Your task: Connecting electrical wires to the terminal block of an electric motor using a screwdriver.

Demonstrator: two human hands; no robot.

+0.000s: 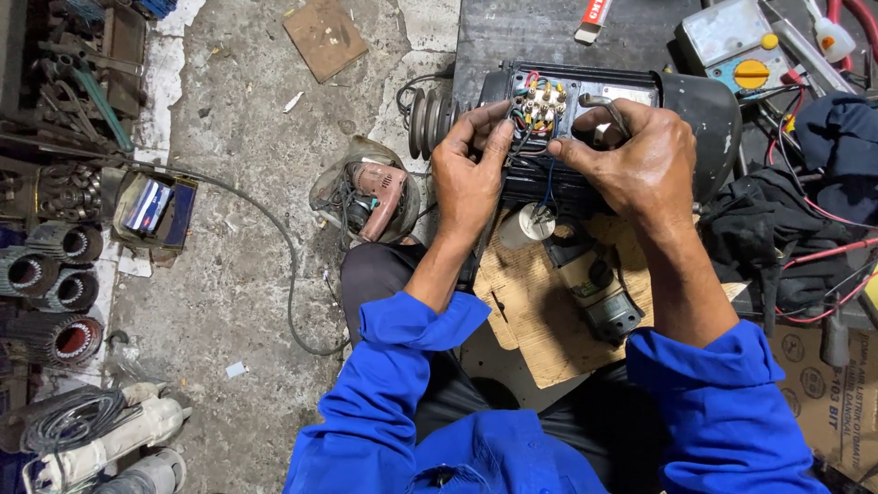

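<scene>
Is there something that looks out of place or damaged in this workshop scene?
Yes. A pink power drill lies on the cracked concrete floor in tangled cable, and the motor under both hands has its terminal box uncovered, wires exposed.

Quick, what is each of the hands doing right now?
Left hand: fingers pinched shut on the wires at the motor's terminal box.
Right hand: closed around a small bent metal tool, at the same box.

The person is wearing a bright blue long-sleeved work shirt, its cuffs [416,322] rolled back and bunching above bare forearms, over dark trousers [384,265] that are showing at the lap and the left knee.
</scene>
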